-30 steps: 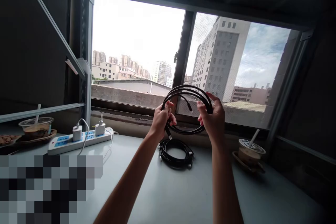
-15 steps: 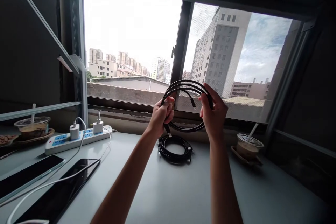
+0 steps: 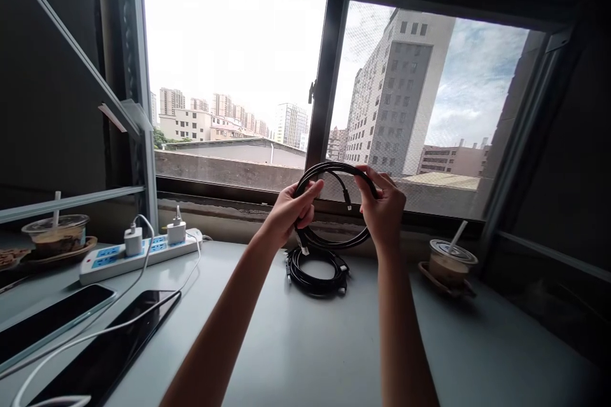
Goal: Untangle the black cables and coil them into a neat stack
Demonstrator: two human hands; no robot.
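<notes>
A black cable point(image 3: 337, 245), wound into a loose coil, is held up between my two hands above the desk. My left hand point(image 3: 292, 208) grips the coil's left side, thumb lying over the strands. On the right side, my right hand point(image 3: 383, 203) has its fingers and thumb closed round the bundle. One cable end with a small plug point(image 3: 348, 200) dangles inside the loop; another plug point(image 3: 303, 245) points down below my left hand. Under the held coil, a second coil of black cables point(image 3: 319, 289) with several plugs lies flat on the desk.
On the left, a power strip point(image 3: 167, 255) carries two white chargers, with white cords running over a phone point(image 3: 52, 318) and a tablet point(image 3: 114, 343). Iced drinks with straws stand at far left point(image 3: 55, 234) and right point(image 3: 451, 262). A window point(image 3: 238, 76) rises behind the desk.
The held coil has lowered slightly, and its strands lie closer together at the top. My left thumb now stretches over the cable. The right hand has moved slightly left.
</notes>
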